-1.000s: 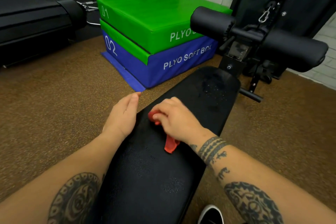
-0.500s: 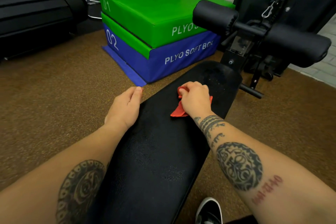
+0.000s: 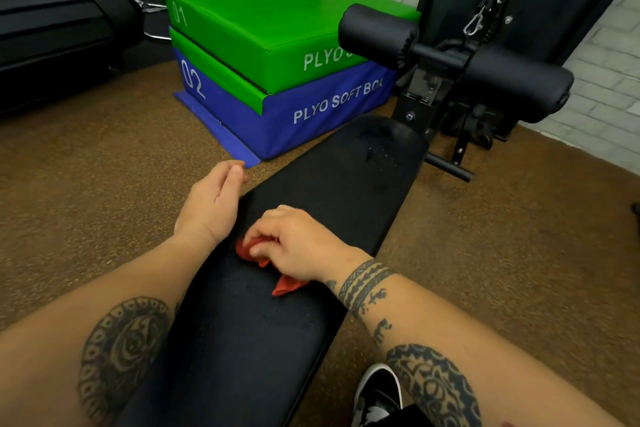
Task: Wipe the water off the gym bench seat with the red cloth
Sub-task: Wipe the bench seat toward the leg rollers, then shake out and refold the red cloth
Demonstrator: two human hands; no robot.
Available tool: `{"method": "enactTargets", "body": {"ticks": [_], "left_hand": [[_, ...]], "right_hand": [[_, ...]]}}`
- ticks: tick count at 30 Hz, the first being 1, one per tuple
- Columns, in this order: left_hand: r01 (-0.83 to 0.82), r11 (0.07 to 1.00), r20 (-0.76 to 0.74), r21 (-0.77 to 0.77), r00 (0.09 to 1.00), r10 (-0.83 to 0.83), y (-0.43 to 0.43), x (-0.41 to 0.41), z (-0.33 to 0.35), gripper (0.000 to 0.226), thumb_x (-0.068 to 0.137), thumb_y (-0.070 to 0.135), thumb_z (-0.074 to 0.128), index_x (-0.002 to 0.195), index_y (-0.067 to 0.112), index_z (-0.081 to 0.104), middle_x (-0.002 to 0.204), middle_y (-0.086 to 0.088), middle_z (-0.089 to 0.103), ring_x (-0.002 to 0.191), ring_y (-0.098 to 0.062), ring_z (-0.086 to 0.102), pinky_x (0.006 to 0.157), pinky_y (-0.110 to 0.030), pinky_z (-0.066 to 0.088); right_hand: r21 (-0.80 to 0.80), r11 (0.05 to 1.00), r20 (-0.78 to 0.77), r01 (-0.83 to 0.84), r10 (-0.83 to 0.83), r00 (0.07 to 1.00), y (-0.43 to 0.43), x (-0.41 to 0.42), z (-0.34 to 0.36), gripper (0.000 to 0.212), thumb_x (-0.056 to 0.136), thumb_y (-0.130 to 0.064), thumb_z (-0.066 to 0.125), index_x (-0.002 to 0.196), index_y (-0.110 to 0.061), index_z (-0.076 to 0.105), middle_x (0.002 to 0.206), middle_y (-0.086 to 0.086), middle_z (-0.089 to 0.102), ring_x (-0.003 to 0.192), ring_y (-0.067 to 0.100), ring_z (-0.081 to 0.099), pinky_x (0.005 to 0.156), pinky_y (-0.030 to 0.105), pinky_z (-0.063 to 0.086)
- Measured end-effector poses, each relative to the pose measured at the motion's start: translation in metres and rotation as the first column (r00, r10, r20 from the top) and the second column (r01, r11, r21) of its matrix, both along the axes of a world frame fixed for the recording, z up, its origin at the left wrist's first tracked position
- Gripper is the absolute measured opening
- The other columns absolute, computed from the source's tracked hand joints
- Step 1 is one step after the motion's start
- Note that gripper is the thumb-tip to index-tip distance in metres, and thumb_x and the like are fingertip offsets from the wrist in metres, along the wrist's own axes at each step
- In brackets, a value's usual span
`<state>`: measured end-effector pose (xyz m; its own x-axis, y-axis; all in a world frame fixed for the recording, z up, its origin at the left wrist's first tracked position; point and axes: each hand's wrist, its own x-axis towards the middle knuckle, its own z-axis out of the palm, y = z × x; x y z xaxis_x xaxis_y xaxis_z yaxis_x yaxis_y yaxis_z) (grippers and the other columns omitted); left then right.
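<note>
We are mid-wipe: our right hand presses the bunched red cloth on the long black padded bench seat, mid-length. Our left hand rests flat, fingers loose, on the seat's left edge, holding nothing. Droplets at the seat's far end likely call for a forward stroke.

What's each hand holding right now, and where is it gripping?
The right hand grips the red cloth, bunched under its fingers, with a loose corner trailing near the wrist. The left hand holds nothing; it rests open at the bench seat edge.
</note>
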<state>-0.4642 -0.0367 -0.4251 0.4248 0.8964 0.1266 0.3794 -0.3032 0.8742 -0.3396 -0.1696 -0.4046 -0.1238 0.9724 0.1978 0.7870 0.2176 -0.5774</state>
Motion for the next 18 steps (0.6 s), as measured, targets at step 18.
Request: {"method": "enactTargets", "body": {"ticks": [18], "left_hand": [[0.372, 0.915, -0.214, 0.155, 0.917, -0.336, -0.089, 0.011, 0.022, 0.039, 0.093, 0.041, 0.046, 0.123, 0.026, 0.065, 0.117, 0.013, 0.064, 0.111, -0.004, 0.057, 0.110, -0.037, 0.039]], "right_hand": [[-0.481, 0.877, -0.285, 0.008, -0.165, 0.944, -0.105, 0.054, 0.026, 0.014, 0.088, -0.005, 0.069, 0.092, -0.017, 0.075, 0.091, 0.010, 0.074, 0.073, 0.014, 0.071, 0.074, 0.028, 0.059]]}}
